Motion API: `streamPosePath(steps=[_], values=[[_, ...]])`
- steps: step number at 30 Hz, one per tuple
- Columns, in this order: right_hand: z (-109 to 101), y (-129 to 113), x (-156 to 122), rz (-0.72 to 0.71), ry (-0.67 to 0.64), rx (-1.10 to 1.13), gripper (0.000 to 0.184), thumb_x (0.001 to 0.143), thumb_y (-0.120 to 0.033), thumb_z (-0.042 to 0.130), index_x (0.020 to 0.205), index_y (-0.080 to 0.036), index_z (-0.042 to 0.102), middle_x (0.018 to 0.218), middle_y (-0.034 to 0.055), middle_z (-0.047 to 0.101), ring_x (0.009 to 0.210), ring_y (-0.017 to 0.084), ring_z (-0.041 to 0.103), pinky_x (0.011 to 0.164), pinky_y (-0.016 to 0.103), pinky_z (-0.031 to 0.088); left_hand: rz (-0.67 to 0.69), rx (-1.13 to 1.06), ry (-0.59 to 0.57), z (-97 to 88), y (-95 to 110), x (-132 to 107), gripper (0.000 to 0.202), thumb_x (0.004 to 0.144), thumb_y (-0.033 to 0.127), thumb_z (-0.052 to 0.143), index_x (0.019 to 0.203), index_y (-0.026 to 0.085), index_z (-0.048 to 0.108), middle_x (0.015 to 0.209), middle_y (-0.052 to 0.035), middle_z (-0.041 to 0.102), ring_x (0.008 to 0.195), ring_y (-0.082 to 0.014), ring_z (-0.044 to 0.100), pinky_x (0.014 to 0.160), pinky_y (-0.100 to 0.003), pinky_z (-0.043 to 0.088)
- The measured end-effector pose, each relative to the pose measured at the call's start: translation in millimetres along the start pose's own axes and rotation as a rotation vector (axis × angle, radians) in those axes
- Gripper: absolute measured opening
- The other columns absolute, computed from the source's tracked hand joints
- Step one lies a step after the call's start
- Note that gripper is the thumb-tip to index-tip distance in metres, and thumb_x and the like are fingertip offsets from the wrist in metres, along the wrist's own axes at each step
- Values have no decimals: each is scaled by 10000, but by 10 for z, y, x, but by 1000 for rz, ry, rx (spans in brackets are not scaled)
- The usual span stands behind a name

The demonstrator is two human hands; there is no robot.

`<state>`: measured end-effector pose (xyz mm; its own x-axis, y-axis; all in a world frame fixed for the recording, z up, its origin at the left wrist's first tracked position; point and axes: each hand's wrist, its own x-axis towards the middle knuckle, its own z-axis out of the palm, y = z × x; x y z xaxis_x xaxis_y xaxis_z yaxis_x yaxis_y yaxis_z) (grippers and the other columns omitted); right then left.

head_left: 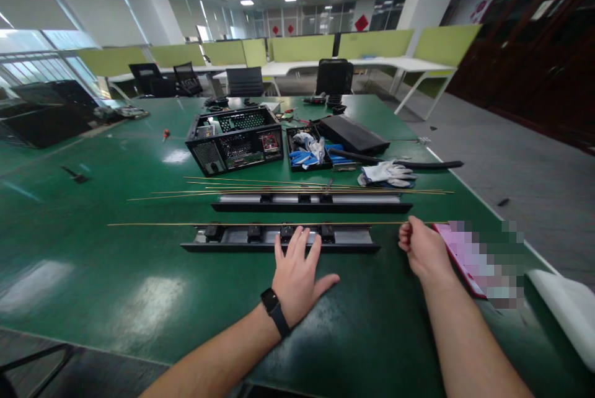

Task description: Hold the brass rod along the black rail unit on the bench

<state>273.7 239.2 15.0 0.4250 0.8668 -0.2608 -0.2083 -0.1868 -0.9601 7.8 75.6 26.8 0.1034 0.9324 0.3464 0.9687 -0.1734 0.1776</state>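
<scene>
My left hand (300, 271), with a dark watch on its wrist, lies with fingers spread over the front edge of the nearer long black rail (223, 248). That rail has a grey inner face and several black blocks (255, 234) along it. My right hand (422, 248) is closed around a long thin brass-coloured rod (153, 224) near its right end. The rod runs level along the top of the nearer rail and sticks out well past its left end. Behind lies a second, similar rail (307, 207), with several more thin rods (162, 192) lying along it.
An opened computer case (235, 141) stands farther back on the green table (93, 224). Beside it are a tray of gloves (307, 151), a black panel (356, 134), a black strip (418, 165) and white gloves (388, 173). A pink, partly blurred item (458, 249) lies right.
</scene>
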Motion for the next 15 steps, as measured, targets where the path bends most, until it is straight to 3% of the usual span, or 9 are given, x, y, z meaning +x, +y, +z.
streamPosePath(steps=[5,9,12,15], values=[[2,-14,-14,1,2,-11,258,832,-332,720,683,-205,550,595,-6,567,442,80,452,355,161,326,17,-16,-2,26,107,-9,854,910,690,653,1546,146,481,1616,-256,473,1523,-408,409,1154,-636,410],[-8,-6,-15,-5,2,-18,236,837,-316,699,683,-200,565,597,0,574,445,80,461,363,159,337,33,-65,-9,35,154,63,782,893,665,692,1442,123,564,1609,-274,464,1536,-411,394,1201,-609,386],[-14,6,-5,-13,-1,-24,248,835,-325,709,682,-204,557,597,1,577,441,80,461,361,158,337,29,-94,-12,49,150,140,686,883,624,726,1377,163,607,1621,-268,436,1561,-420,352,1226,-619,368],[-19,12,-2,-24,2,-33,251,830,-335,717,686,-205,557,600,4,586,439,81,468,367,156,351,46,-120,-23,100,136,216,724,861,632,747,1454,256,572,1665,-231,382,1576,-440,314,1216,-641,378]])
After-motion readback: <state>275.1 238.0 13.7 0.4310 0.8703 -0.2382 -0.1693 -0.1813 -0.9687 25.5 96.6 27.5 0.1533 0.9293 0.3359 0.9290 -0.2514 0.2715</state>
